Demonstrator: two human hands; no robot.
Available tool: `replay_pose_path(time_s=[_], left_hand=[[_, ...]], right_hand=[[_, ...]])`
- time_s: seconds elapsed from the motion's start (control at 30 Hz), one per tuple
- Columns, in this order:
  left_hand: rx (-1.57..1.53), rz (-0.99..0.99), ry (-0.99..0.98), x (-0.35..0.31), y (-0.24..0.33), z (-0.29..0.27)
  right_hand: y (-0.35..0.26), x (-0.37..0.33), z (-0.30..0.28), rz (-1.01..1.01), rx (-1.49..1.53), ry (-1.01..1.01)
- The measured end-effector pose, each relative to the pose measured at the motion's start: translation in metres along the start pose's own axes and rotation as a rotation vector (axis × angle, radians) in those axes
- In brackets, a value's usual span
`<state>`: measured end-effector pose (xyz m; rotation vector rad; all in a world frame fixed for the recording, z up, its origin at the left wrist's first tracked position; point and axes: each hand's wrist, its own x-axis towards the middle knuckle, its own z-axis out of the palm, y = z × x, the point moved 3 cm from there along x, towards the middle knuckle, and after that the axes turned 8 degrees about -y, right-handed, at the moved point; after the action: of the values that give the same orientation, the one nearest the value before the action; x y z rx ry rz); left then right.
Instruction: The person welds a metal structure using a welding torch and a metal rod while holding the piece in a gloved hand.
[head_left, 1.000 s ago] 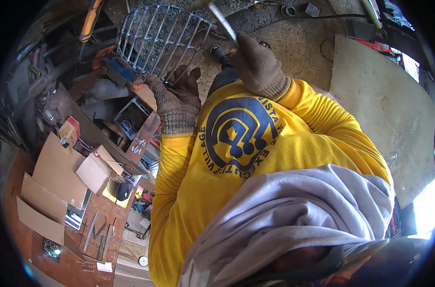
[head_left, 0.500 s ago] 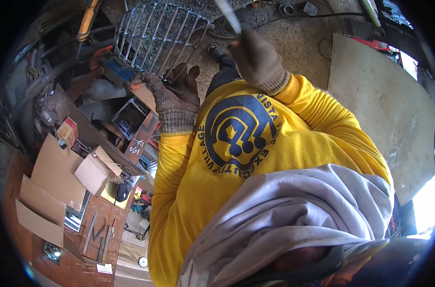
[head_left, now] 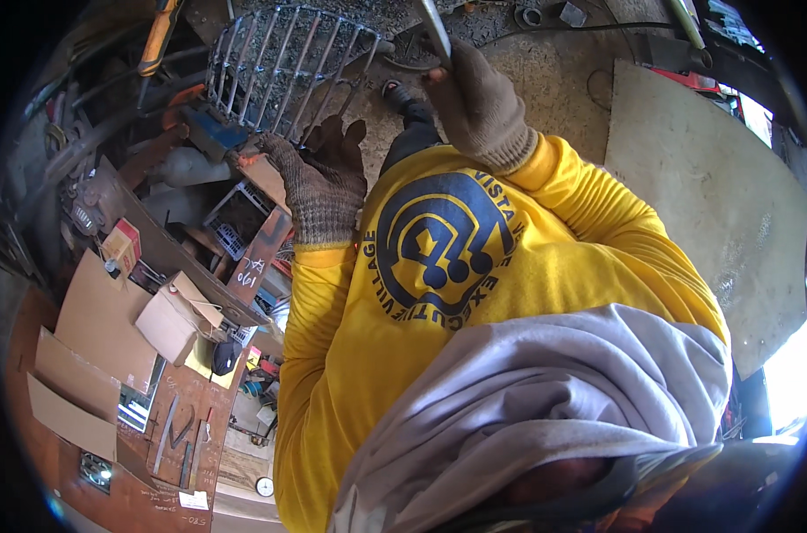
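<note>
A curved grate of welded metal bars stands at the upper left, its bars discoloured near the weld joints. My left hand, in a brown knitted glove, is at the grate's near edge with its fingers curled about the end bars. My right hand, gloved the same way, is closed around a grey metal rod to the right of the grate. The rod's far end runs out of the top of the picture.
A blue vise-like block sits below the grate. Left lies an orange-handled tool. Cardboard boxes and flat metal strips rest on a reddish-brown bench. A large pale sheet leans at the right.
The rod in my right hand, blurred before, now shows sharply and stands a little more upright. My left hand stays at the grate, which has shifted slightly left in the picture.
</note>
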<state>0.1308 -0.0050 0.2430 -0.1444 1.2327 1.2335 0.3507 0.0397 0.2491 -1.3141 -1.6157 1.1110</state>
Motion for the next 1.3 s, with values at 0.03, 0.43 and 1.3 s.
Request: replay_pose_path(time_s=[0.03,0.43,1.3], left_hand=[[0.003,0.047,0.040,-0.002,-0.002,0.005],[-0.135,0.011,-0.065,0.028,0.005,-0.041],[-0.358,0.232,-0.216,0.043,0.031,-0.069]], right_hand=[[0.007,0.005,0.004,-0.006,-0.031,-0.118],[0.000,0.067,-0.103,0.255,-0.134,0.083],[-0.024,0.079,-0.142,0.095,-0.535,0.257]])
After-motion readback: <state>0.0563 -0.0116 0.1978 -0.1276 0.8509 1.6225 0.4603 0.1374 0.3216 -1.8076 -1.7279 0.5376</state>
